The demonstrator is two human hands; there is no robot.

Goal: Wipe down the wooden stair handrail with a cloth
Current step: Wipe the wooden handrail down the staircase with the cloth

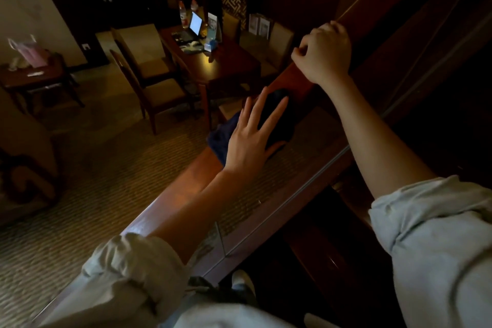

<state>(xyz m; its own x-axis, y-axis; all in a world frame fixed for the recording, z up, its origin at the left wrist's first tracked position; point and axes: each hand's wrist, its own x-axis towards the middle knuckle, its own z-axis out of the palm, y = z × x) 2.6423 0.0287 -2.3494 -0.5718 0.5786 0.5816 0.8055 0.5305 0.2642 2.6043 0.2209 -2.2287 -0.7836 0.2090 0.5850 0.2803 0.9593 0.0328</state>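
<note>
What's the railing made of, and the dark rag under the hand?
The handrail looks like wood with a glossy reddish-brown varnish: it catches a warm shine along its top. The cloth looks like soft fabric, dark blue, perhaps terry or microfibre. It slumps over the rail's edge under the flat left hand, but the dim light hides its weave.

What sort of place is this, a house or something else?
Probably a home or hotel suite, viewed from its staircase: a wooden handrail runs past, and below stand a dining table with chairs and an open laptop.
</note>
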